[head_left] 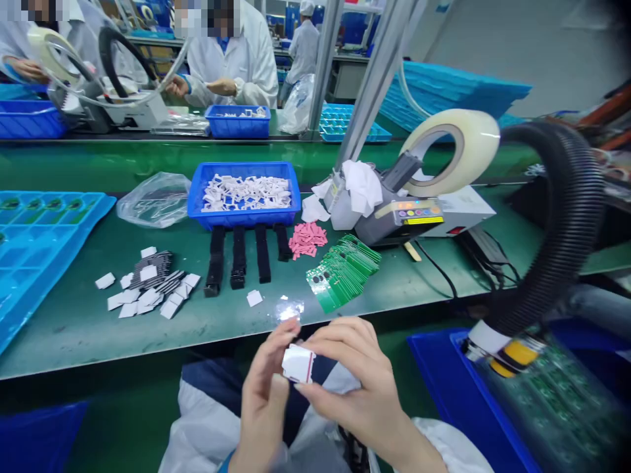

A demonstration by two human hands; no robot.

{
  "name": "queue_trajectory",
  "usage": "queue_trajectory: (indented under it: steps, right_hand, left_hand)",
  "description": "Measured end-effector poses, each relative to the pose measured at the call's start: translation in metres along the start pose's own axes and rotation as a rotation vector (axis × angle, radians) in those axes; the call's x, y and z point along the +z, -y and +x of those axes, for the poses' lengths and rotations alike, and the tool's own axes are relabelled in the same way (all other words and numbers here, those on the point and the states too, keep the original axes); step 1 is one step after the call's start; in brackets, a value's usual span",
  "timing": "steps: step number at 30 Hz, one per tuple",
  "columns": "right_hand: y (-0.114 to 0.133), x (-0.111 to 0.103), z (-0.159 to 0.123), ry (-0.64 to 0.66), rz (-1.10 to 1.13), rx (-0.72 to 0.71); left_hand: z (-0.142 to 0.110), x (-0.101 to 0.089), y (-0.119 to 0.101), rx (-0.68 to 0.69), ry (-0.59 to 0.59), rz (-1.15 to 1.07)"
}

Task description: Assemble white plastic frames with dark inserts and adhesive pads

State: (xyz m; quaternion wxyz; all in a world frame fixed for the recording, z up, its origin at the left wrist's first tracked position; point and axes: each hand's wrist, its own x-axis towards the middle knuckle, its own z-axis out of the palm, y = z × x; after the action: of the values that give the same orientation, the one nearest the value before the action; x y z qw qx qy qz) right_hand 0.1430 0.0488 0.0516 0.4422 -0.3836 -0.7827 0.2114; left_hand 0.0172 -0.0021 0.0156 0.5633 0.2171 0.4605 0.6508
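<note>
Between my two hands, over my lap just in front of the bench edge, is a small white square plastic part [297, 362] with a thin reddish strip along its right side. My left hand [263, 391] grips it from the left, thumb at the lower corner and fingers curled behind. From the other side, my right hand [357, 374] pinches its right edge between thumb and fingertips. On the bench beyond lie green circuit boards [340, 272] in a fanned stack, a pile of pink strips [307, 239] and rows of black pieces [238, 256].
White and dark square pads [148, 295] are piled at left beside a blue blister tray [29, 263]. A blue bin [244, 220] holds white plastic parts. The tape dispenser [399, 220] and a black hose [557, 217] stand at right. Co-workers [231, 59] sit across the bench.
</note>
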Motion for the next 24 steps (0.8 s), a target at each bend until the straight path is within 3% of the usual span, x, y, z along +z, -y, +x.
queue_trajectory:
  steps: [2, 4, 7, 9, 12, 14, 16, 17, 18, 19, 20, 22, 24]
  right_hand:
    - [-0.005, -0.010, -0.003, 0.053, -0.126, -0.021]
    - [-0.011, -0.019, -0.009, 0.097, -0.209, -0.021]
    - [-0.020, -0.031, -0.021, 0.153, -0.249, 0.022]
    - [-0.024, -0.040, -0.029, 0.171, -0.261, 0.063]
    - [-0.023, -0.059, -0.043, 0.128, -0.299, 0.120]
    - [-0.017, -0.080, -0.053, 0.025, -0.333, 0.106]
    - [-0.014, -0.106, -0.063, -0.179, -0.354, 0.085]
    - [-0.016, -0.121, -0.068, -0.341, -0.360, 0.107]
    - [-0.023, -0.136, -0.071, -0.530, -0.347, 0.144]
    - [-0.033, -0.151, -0.072, -0.849, -0.289, 0.199]
    - [-0.047, -0.164, -0.071, -0.978, -0.252, 0.209]
    - [-0.085, -0.184, -0.064, -0.953, -0.152, 0.322]
    - [-0.127, -0.191, -0.048, -0.777, -0.049, 0.455]
  left_hand:
    - [0.007, -0.013, 0.001, 0.192, 0.153, 0.278]
    - [0.016, -0.021, 0.000, 0.259, 0.365, 0.517]
    - [0.030, -0.022, 0.001, 0.060, 0.577, 0.628]
    - [0.036, -0.015, 0.005, -0.095, 0.620, 0.562]
    - [0.039, 0.003, 0.019, -0.187, 0.652, 0.479]
    - [0.038, 0.022, 0.034, -0.279, 0.665, 0.441]
    - [0.034, 0.048, 0.056, -0.508, 0.625, 0.322]
    - [0.031, 0.062, 0.068, -0.690, 0.581, 0.208]
    - [0.027, 0.078, 0.082, -0.784, 0.569, 0.143]
    - [0.023, 0.093, 0.097, -0.832, 0.571, 0.101]
    - [0.019, 0.107, 0.112, -0.887, 0.579, 0.053]
    - [0.010, 0.132, 0.141, -0.982, 0.585, -0.045]
    - [0.003, 0.148, 0.164, -1.052, 0.559, -0.131]
